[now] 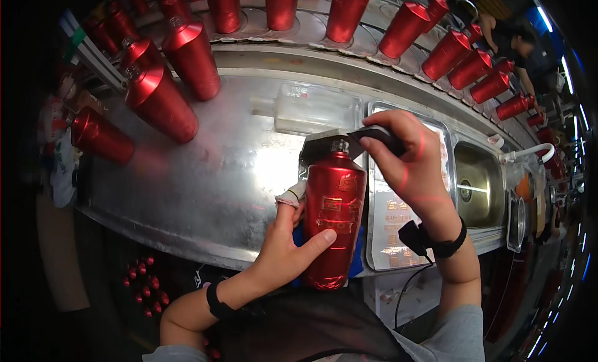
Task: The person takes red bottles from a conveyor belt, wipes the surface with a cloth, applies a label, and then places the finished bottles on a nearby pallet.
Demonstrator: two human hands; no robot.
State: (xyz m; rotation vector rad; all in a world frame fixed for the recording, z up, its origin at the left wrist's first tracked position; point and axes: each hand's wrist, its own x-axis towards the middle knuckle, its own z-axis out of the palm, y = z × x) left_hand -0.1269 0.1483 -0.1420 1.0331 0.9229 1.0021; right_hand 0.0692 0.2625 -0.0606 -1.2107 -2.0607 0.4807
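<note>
A red metallic bottle (333, 231) with gold decoration and a clear neck stands slightly tilted at the table's front edge. My left hand (283, 253) is closed around its lower body, thumb across the front; a white covering (291, 195) wraps one fingertip. Above and right of the bottle's neck, my right hand (411, 159) pinches a black, smooth-edged hand tool (381, 139), whose exact kind I cannot tell. The tool's tip is close to the neck; whether they touch is unclear. Behind the bottle sits a dark block (316, 151), partly hidden. Something blue (357, 256) shows behind the bottle.
A metal tray (372, 237) with printed sheets (395, 222) lies at right, beside a sink (479, 203) with a white faucet (529, 153). Behind is a clear plastic container (317, 109). Red bottles (162, 103) stand at left; more line the conveyor (305, 35). Another person (514, 57) is at far right.
</note>
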